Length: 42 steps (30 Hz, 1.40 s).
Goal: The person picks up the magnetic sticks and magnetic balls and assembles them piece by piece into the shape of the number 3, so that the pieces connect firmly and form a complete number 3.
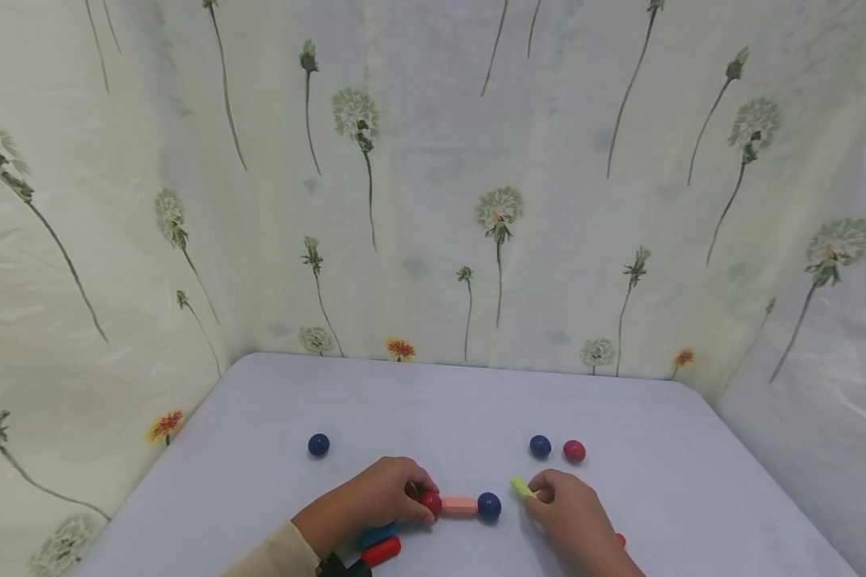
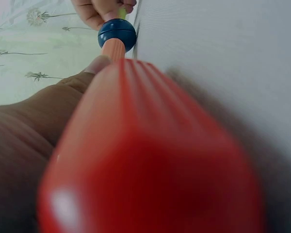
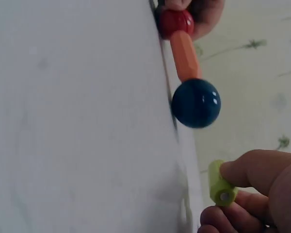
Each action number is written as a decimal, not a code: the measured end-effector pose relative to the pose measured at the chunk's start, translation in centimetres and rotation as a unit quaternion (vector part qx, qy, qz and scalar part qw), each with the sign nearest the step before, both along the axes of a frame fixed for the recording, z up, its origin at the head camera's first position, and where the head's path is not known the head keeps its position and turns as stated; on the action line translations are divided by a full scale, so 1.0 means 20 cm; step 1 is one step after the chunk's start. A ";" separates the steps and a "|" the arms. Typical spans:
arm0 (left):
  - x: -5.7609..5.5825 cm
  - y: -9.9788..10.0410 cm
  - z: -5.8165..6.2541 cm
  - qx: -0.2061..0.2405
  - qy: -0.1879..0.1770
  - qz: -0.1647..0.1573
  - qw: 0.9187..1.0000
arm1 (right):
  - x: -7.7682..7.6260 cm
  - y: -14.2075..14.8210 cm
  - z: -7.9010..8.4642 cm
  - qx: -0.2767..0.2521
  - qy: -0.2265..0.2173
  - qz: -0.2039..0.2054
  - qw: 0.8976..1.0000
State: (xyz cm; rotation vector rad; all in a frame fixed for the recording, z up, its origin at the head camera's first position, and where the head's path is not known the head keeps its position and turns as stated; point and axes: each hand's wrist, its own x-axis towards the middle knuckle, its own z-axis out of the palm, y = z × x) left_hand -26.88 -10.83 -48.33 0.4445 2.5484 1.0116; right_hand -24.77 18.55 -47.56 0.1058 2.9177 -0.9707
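Note:
My left hand (image 1: 378,498) holds a red ball (image 1: 430,503) between thumb and fingers. That ball joins end to end with an orange rod (image 1: 459,506) and a dark blue ball (image 1: 488,506), forming a short bar on the white table. To the right of it, my right hand (image 1: 573,513) pinches a yellow-green rod (image 3: 220,184), apart from the blue ball; a round silvery spot shows at the rod's end. Beneath the left wrist lie a red rod (image 1: 381,551) and a blue rod (image 1: 378,536), the latter partly covered. The red rod fills much of the left wrist view.
A loose blue ball (image 1: 319,445) lies at the left of the table. Farther back on the right, another blue ball (image 1: 540,446) sits beside a red ball (image 1: 574,451). A red piece (image 1: 621,540) is mostly hidden by the right wrist. A dandelion-print curtain (image 1: 418,200) surrounds the table.

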 end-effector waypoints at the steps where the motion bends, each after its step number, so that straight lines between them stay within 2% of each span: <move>1: 0.00 0.00 0.00 -0.001 -0.001 0.001 1.000 | 0.01 -0.01 0.00 -0.013 0.001 -0.005 1.000; 5: 0.00 -0.01 0.00 -0.004 -0.003 0.005 1.000 | 0.03 -0.07 0.01 -0.056 0.000 -0.026 0.998; 11: 0.01 -0.01 0.00 -0.002 -0.001 0.003 1.000 | 0.01 -0.13 0.01 -0.068 -0.011 -0.058 0.996; 16: 0.01 -0.01 0.00 0.002 -0.004 0.000 1.000 | -0.01 -0.15 0.00 -0.082 0.006 -0.059 0.995; 23: 0.00 0.00 0.00 0.008 0.006 -0.004 1.000 | -0.03 -0.18 0.00 -0.104 -0.013 -0.069 0.992; 28: -0.01 0.00 0.01 0.007 0.008 -0.005 1.000 | -0.04 -0.21 0.01 -0.120 -0.019 -0.061 0.991; 32: 0.00 0.01 0.01 0.004 0.010 -0.005 1.000 | -0.04 -0.23 0.01 -0.120 -0.025 -0.057 0.991; 42: 0.00 0.01 -0.01 -0.001 0.007 -0.002 1.000 | -0.03 -0.28 -0.01 -0.105 -0.025 -0.083 0.991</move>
